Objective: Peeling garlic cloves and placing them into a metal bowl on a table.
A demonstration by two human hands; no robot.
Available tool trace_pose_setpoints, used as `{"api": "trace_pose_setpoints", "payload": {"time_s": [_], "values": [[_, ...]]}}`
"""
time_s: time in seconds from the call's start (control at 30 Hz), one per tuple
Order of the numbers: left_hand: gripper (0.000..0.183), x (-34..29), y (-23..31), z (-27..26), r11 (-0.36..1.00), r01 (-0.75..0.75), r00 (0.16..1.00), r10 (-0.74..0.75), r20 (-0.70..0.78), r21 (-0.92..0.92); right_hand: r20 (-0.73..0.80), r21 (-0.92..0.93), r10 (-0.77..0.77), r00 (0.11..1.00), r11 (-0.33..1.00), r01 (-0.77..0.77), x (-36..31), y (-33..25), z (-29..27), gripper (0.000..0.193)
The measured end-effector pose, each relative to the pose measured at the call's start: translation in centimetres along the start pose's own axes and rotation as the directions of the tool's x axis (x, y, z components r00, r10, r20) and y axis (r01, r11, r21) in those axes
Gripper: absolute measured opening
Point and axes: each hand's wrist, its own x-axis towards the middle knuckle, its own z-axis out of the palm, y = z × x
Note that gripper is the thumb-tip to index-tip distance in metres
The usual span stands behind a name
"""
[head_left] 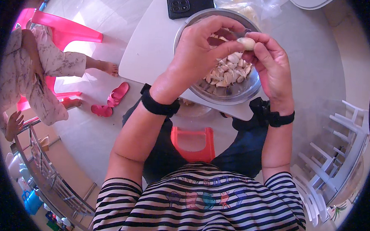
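Note:
Above a steel bowl [194, 91] my two hands meet on one pale, smooth garlic clove [247, 43]. My left hand [204, 41] pinches its left side between thumb and fingers. From the other side, my right hand [272, 61] grips it with thumb and forefinger; the lower fingers curl inward. Below them, the bowl holds a heap of garlic cloves [228, 72], many with skin on. Part of the heap and the bowl's far side are hidden by my left hand.
The bowl stands on a white table [148, 45], with a black phone [190, 6] and a clear plastic bag [254, 7] behind it. At left, a person [52, 66] sits on a pink chair [70, 28], near pink slippers [118, 95]. White chairs [334, 145] stand at right.

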Motion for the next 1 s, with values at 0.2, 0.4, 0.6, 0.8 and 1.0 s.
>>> {"api": "trace_pose_setpoints", "payload": {"time_s": [0.2,0.4,0.6,0.8,1.0], "values": [[0.02,-0.37,-0.47,0.78,0.976,0.111,0.994,-0.111,0.012,-0.186,-0.011,-0.002,-0.046,0.999,0.999,0.046,-0.01,0.37,-0.26,0.022],[0.018,-0.38,0.0,0.76,0.994,0.019,0.999,-0.015,0.035,-0.105,-0.041,0.058,-0.026,0.999,0.998,0.028,-0.07,0.02,-0.04,0.026],[0.02,-0.31,-0.02,0.72,0.995,0.014,1.0,-0.012,0.022,-0.1,0.011,0.112,-0.019,1.0,0.994,0.018,0.04,-0.1,-0.17,0.029],[0.023,-0.22,0.18,0.48,0.969,-0.191,0.982,0.19,0.019,0.157,0.039,0.073,0.025,0.999,0.997,-0.028,0.01,0.09,-0.45,0.029],[0.02,-0.13,-0.06,0.2,0.901,-0.315,0.948,0.312,0.06,0.298,0.032,0.057,0.077,0.996,0.995,-0.079,-0.04,-0.01,-0.08,0.028]]}}
